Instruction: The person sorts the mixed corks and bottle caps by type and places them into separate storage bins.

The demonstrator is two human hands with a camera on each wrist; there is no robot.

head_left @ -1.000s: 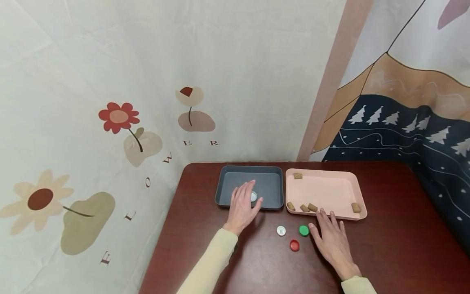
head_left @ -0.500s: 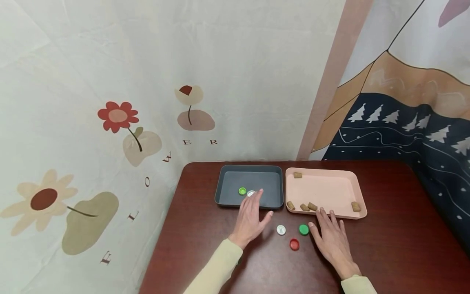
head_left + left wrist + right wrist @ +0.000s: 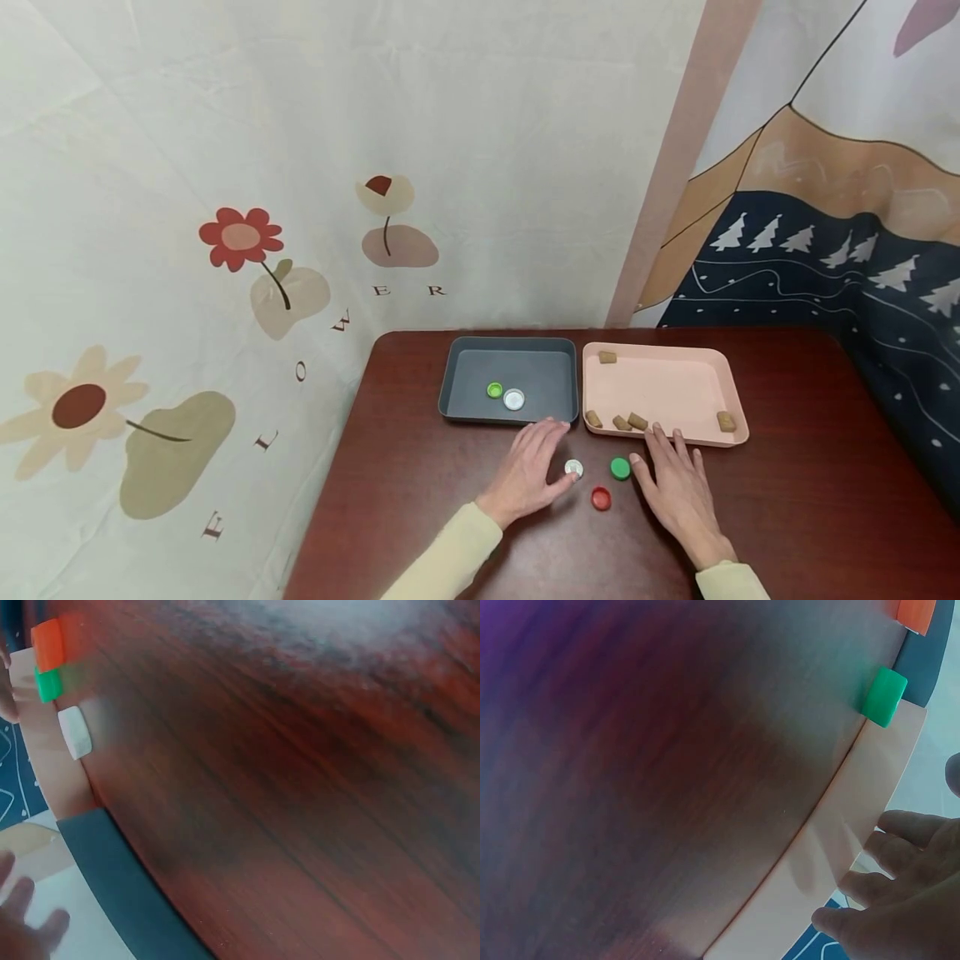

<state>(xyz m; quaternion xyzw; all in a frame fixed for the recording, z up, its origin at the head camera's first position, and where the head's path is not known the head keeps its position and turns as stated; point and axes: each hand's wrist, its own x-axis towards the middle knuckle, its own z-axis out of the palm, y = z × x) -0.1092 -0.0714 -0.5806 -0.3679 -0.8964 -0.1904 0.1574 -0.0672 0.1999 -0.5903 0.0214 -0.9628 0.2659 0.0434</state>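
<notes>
My left hand [image 3: 528, 471] hovers over the table just in front of the dark grey tray, fingers extended and thumb tip right at a white bottle cap [image 3: 573, 467]. Nothing shows in its grasp. To the right lie a green cap [image 3: 620, 468] and, nearer me, a red cap [image 3: 601, 498]. My right hand [image 3: 678, 500] has its fingers spread, with fingertips at the pink tray's front rim and thumb beside the green cap. In the right wrist view its fingers [image 3: 900, 851] look relaxed. Inside the grey tray [image 3: 468, 354] sit a light green cap [image 3: 494, 390] and a white cap [image 3: 513, 400].
The pink tray [image 3: 675, 387] stands close beside the grey one. It has several brown cork-like pieces in it, one [image 3: 607, 357] at the back left and one [image 3: 726, 422] at the front right. A printed cloth [image 3: 510, 167] hangs behind the dark red wooden table [image 3: 810, 467].
My left hand has drawn back from over the grey tray towards me and right, to the white cap on the table. The tray's two caps are now uncovered. My right hand has not moved.
</notes>
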